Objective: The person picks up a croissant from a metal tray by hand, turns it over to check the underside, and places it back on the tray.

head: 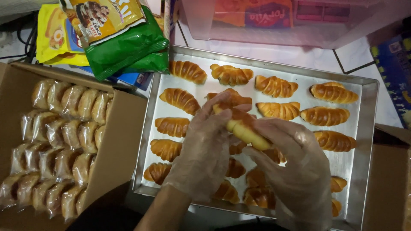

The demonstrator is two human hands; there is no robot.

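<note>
Worn on the head, looking almost straight down from close above; only one view, so nothing shared with another. Centred on the metal tray (369, 128) of rolls; cardboard box (124, 128) of wrapped rolls at frame left; both hands (239, 149) near, entering from the bottom edge.

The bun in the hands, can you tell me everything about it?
The bun is a small crescent-shaped roll with spiral ridges. Its top is shiny golden brown and its turned-up underside is paler yellow. It is bare, not wrapped. It is lifted above the tray, tilted with one end up and to the left. The left hand pinches its upper end and the right hand cradles its lower end. Both hands wear thin clear gloves.
</note>
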